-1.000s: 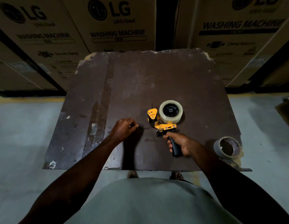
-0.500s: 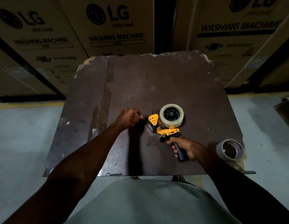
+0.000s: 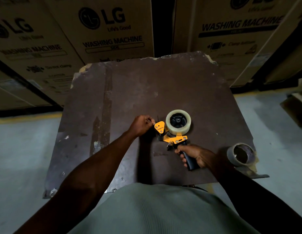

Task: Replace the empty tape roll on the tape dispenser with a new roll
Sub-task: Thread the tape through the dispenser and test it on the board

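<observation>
A yellow and black tape dispenser (image 3: 174, 139) lies on its side on the dark worn table (image 3: 163, 85). A full roll of clear tape (image 3: 178, 131) sits on its black hub. My right hand (image 3: 195, 154) grips the dispenser's black handle. My left hand (image 3: 141, 124) is at the dispenser's front end, fingers curled, fingertips pinching at the left edge of the yellow front plate. Whether a tape end is between them is too small to tell. The empty grey roll core (image 3: 230, 155) stands at the table's right front corner.
Large cardboard washing machine boxes (image 3: 104, 31) stand close behind the table, with a dark gap between them. Grey concrete floor (image 3: 20, 149) lies on both sides. The table's edges are chipped, and my torso is against its front edge.
My left hand moved right and away from me across the table, from beside the dispenser to its front plate. My right hand kept its grip on the handle.
</observation>
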Tool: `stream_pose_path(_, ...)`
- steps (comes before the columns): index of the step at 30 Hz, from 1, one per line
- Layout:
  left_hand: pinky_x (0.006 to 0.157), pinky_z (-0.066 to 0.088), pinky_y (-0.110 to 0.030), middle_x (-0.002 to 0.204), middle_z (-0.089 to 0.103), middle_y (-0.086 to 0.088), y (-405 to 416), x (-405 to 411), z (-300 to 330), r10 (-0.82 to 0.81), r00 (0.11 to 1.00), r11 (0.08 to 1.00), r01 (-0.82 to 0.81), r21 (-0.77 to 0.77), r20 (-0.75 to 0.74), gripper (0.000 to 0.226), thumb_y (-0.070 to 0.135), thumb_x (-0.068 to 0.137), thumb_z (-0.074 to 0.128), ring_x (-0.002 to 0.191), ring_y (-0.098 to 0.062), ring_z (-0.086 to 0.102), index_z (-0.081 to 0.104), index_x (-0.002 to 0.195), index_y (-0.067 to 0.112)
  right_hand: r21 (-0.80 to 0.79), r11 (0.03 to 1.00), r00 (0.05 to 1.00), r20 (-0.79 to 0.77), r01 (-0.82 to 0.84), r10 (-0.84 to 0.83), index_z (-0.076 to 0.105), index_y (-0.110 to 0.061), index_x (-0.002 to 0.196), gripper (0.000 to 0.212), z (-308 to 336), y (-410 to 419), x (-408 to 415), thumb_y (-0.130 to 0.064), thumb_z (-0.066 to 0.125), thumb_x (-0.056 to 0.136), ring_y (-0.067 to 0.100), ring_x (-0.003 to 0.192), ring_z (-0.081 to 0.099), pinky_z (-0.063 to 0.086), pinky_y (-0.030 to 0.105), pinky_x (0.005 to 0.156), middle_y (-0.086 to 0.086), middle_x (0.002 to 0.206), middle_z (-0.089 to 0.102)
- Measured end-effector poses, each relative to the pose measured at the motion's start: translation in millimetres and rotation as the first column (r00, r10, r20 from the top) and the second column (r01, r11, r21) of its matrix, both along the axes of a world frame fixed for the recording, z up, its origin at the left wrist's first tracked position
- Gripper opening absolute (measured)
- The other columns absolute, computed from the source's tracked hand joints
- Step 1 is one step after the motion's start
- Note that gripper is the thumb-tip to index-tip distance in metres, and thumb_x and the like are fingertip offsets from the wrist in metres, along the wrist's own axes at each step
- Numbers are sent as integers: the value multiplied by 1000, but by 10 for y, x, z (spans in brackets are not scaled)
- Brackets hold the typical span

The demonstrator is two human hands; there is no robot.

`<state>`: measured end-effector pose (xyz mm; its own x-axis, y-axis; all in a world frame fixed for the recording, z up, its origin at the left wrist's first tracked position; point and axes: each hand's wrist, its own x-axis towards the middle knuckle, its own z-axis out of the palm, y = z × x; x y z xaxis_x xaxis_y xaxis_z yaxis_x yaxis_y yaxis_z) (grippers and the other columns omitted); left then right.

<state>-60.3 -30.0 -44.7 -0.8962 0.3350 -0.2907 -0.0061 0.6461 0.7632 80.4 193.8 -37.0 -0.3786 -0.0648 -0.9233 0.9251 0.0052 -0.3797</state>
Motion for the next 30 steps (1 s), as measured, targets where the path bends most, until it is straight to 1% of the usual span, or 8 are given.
stream_pose_path(4, 71, 51, -32, 86, 76, -16, 48, 76, -108, 92, 992, 990, -100, 94, 87, 3, 13, 87, 68, 74, -17, 65, 71, 88, 12, 4, 1000, 1000, 0, -3, 3, 53, -15, 63, 24, 15, 2, 2, -16, 65, 84, 15, 43, 43, 40, 23, 46, 1, 50, 49)
stream_pose_path(10, 80, 50, -32, 85, 72, -12, 48, 185, -149, 222, 950, 933, -273, 234, 221, 7, 10, 87, 72, 79, -17, 64, 69, 85, 16, 26, 1000, 1000, -8, -15, 15, 55, -16, 63, 23, 2, 7, -4, -18, 67, 83, 15, 42, 45, 40, 24, 47, 0, 53, 50)
stream_pose_path(12, 76, 48, -32, 78, 69, -3, 43, 246, -193, 275, 934, 913, -328, 243, 231, 13, 26, 91, 67, 73, -13, 61, 70, 81, 18, 25, 1000, 1000, -13, -11, 11, 57, -15, 64, 24, -1, 13, -1, -19, 65, 86, 15, 42, 45, 40, 24, 47, 1, 53, 50)
stream_pose_path(14, 69, 42, -32, 72, 63, -2, 25, 309, -240, 311, 913, 897, -374, 237, 264, 46, 62, 82, 63, 69, -13, 55, 69, 76, 17, 23, 1000, 1000, -21, -1, 2, 59, -15, 65, 25, -13, 15, 1, -20, 63, 89, 15, 42, 46, 40, 24, 48, 1, 53, 50)
stream_pose_path(16, 65, 42, -31, 69, 66, -6, 29, 375, -228, 316, 905, 891, -386, 239, 284, 72, 81, 70, 61, 66, -14, 55, 72, 75, 10, 24, 1000, 1000, -15, 0, 0, 59, -16, 65, 25, -19, 10, 2, -21, 63, 89, 15, 43, 45, 39, 24, 48, 1, 53, 50)
stream_pose_path(19, 76, 54, -37, 86, 77, -11, 102, 508, -138, 296, 913, 875, -377, 304, 281, 54, 66, 76, 70, 75, -13, 65, 78, 88, 13, 21, 1000, 1000, 0, -2, 2, 58, -16, 64, 24, -11, -6, -3, -21, 63, 87, 15, 43, 45, 40, 24, 48, 0, 53, 50)
stream_pose_path(23, 94, 55, -42, 97, 78, 0, 191, 649, -153, 315, 910, 835, -401, 375, 271, 23, 35, 83, 76, 92, -15, 72, 77, 99, 19, 5, 1000, 1000, 14, -11, 11, 57, -15, 64, 23, 19, -9, -1, -19, 65, 86, 16, 46, 48, 43, 25, 48, 1, 53, 52)
stream_pose_path(30, 89, 53, -33, 97, 77, -3, 250, 706, -103, 354, 888, 778, -454, 434, 295, 9, 18, 89, 71, 85, -9, 69, 76, 97, 20, -18, 999, 997, -70, -29, 28, 65, -13, 83, 13, 56, 8, 41, -23, 65, 91, 17, 51, 60, 50, 26, 52, 4, 61, 62)
